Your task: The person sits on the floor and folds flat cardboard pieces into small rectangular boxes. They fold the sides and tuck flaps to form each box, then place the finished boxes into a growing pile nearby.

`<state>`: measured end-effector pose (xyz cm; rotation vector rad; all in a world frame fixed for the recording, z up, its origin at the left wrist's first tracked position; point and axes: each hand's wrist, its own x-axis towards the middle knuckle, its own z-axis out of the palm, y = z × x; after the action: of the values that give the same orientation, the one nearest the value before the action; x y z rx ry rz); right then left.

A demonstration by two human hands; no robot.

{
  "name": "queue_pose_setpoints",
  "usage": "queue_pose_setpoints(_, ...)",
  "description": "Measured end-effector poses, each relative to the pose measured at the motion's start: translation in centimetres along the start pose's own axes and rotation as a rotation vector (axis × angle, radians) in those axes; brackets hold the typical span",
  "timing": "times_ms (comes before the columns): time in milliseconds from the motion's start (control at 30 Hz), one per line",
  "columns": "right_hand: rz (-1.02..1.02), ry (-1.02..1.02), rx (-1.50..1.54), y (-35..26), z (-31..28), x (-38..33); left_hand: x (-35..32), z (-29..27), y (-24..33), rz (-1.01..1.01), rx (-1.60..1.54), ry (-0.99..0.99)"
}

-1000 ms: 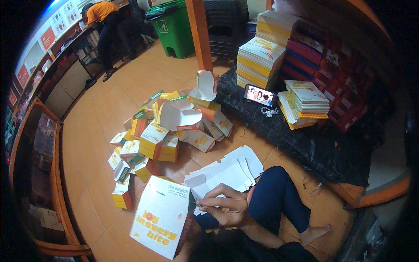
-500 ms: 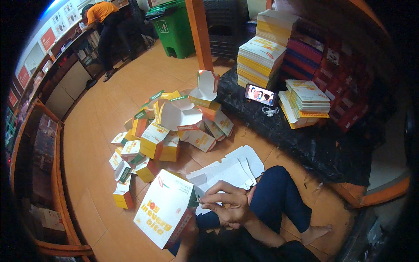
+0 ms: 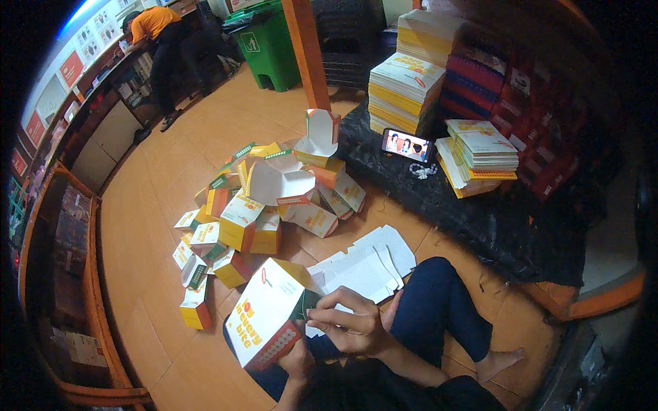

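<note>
A folded cardboard food box, white on top with yellow lettering, red and green on its sides, is tilted over my lap. My left hand grips its lower red side, fingers partly hidden behind the card. At the green end, my right hand has thumb and forefinger pinched at the edge of a flap; the other fingers are curled. Flat white card blanks lie on the floor just beyond my right hand, partly overlapping. Past the box, a heap of folded boxes in white, yellow, green and orange spreads over the floor.
A black-covered low platform at the right bears a phone, a beaded bracelet and stacks of flat cartons. Behind stand an orange post and a green bin. A person in orange bends over a counter.
The box has shifted slightly right and turned, showing more of its red side. More of my left hand is visible. My right hand stays at the green flap.
</note>
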<state>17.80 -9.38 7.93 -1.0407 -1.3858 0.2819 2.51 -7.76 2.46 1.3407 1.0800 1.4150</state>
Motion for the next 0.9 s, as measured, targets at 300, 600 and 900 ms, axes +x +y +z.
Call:
queue_pose_setpoints(300, -0.081, -0.25, -0.326, 1.2, 1.0, -1.2, -0.6, -0.2, -0.5, -0.027, 0.163, 0.017)
queue_pose_setpoints(600, 0.109, -0.254, -0.166, 3.8, 2.4, -2.8, -1.7, -0.9, 1.2, -0.184, 0.035, -0.482)
queue_pose_setpoints(900, 0.464, -0.111, 0.262, 2.2, -0.8, -1.0, 3.3, -1.9, 1.2, -0.197, -0.237, -0.083)
